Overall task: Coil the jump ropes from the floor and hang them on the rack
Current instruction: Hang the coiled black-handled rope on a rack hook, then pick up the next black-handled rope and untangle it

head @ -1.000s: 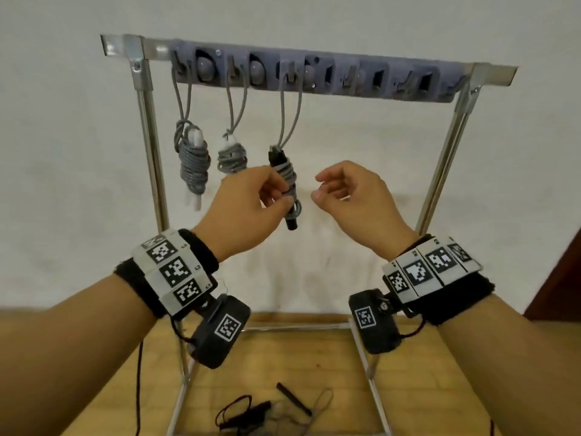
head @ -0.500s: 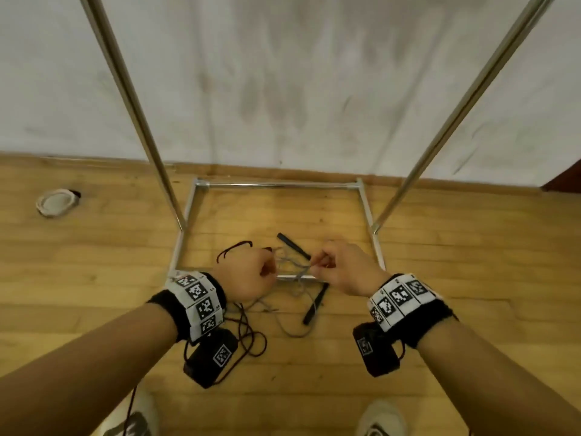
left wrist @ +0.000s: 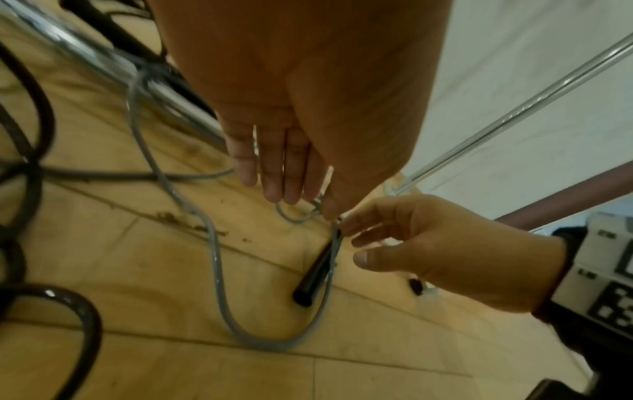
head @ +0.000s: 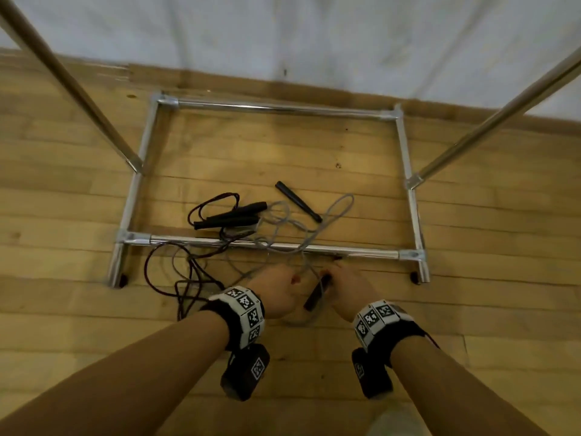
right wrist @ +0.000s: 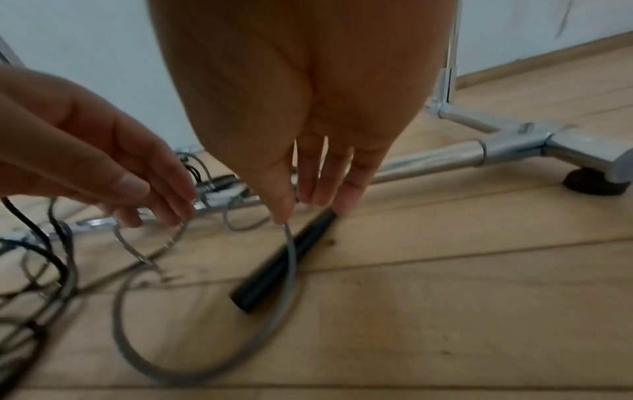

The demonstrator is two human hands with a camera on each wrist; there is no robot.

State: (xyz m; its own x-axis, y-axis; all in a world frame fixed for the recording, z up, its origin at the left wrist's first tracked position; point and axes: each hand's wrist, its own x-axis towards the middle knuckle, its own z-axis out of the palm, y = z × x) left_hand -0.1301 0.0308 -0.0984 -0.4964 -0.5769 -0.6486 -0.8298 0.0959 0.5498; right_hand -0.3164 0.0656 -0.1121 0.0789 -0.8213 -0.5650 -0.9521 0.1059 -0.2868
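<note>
A loose grey jump rope (head: 328, 210) lies tangled on the wood floor across the rack's front base bar (head: 361, 253). One of its black handles (head: 298, 201) lies inside the base frame. The other black handle (head: 316, 295) (left wrist: 315, 276) (right wrist: 270, 273) is between my hands, its top end raised. My right hand (head: 328, 278) (right wrist: 308, 213) pinches that top end with thumb and fingertips. My left hand (head: 294, 280) (left wrist: 310, 208) pinches a small loop of the grey cord (left wrist: 215, 257) just beside it. A dark jump rope with two black handles (head: 232, 215) lies to the left.
The rack's slanted chrome uprights (head: 78, 89) (head: 490, 127) rise on both sides, and its top is out of view. The dark cord (head: 151, 272) trails over the floor left of my left wrist. A rubber foot (right wrist: 596, 186) of the base stands to the right.
My view dropped from the hung coils on the rack to the floor. Both hands left the third coil, came down to the grey rope, and the right hand took the handle's top end.
</note>
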